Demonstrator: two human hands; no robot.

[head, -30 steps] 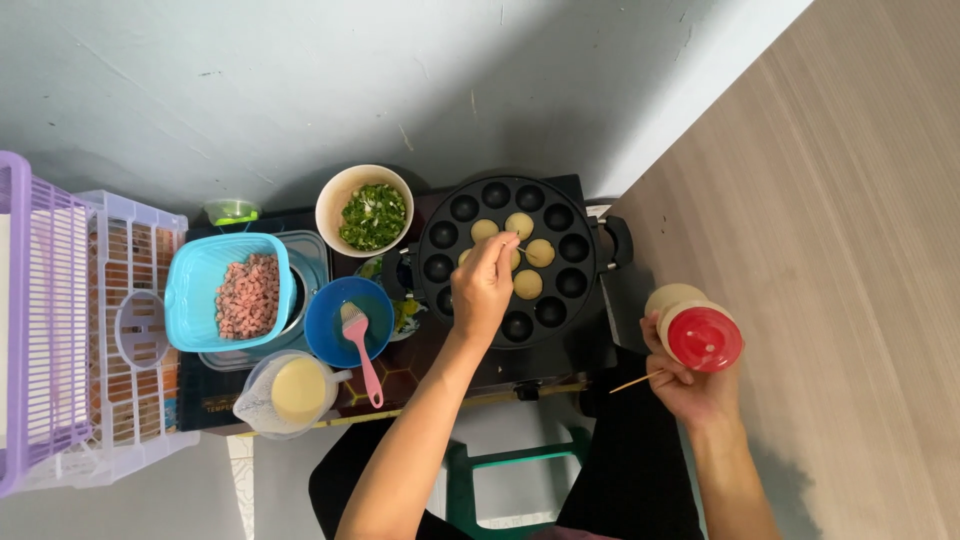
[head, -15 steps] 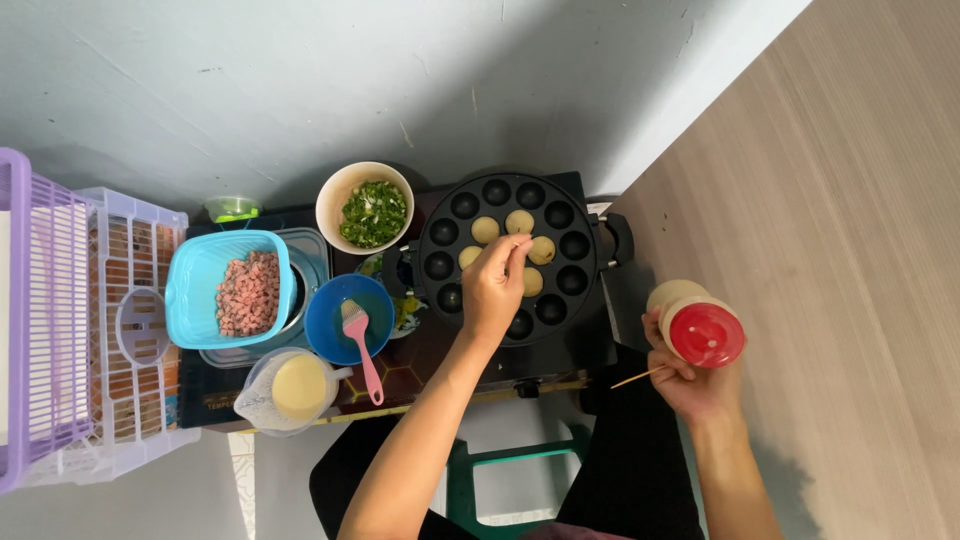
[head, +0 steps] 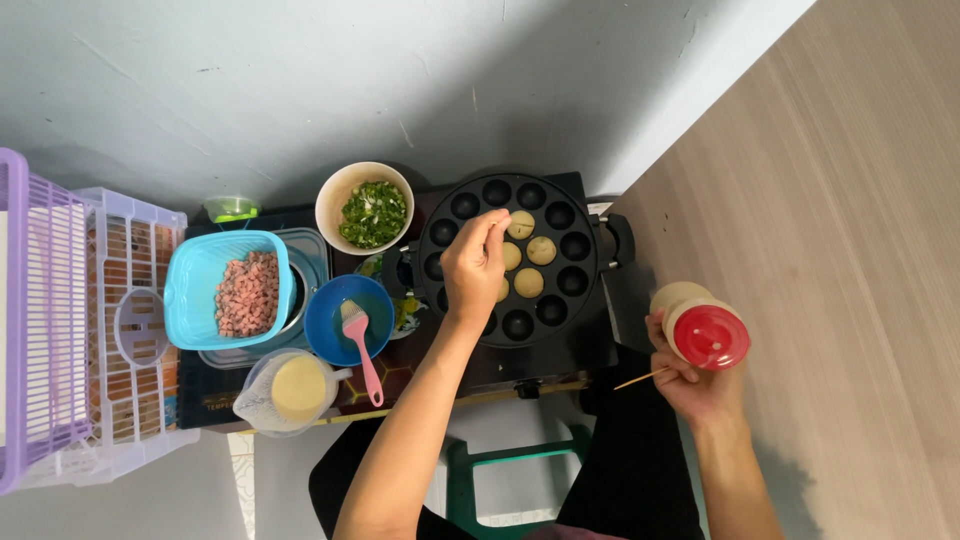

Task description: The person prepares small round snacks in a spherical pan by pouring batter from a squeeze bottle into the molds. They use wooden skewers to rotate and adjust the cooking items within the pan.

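Four batter balls (head: 528,262) sit in the round moulded pan (head: 507,258). Left hand (head: 474,266) hovers above, fingertips pinched together. Right hand (head: 690,375) grips red-capped bottle (head: 703,330) and skewer (head: 642,379). Filling step; next needs precise placement.

A low dark desk (head: 205,395) with a pale front edge carries nearly everything. At its right end sits a round black moulded pan with hemispherical wells (head: 508,258), several wells holding pale batter balls. Left of the pan stands a cream bowl of chopped green onion (head: 365,207), and below that a blue round bowl with a pink silicone brush (head: 348,320). Further left, a light blue square plastic basket of diced pink meat (head: 228,288) rests over a metal container. A clear plastic jug of pale batter (head: 285,390) stands near the front edge (its spout points right). A small green-lidded jar (head: 231,208) sits at the back.
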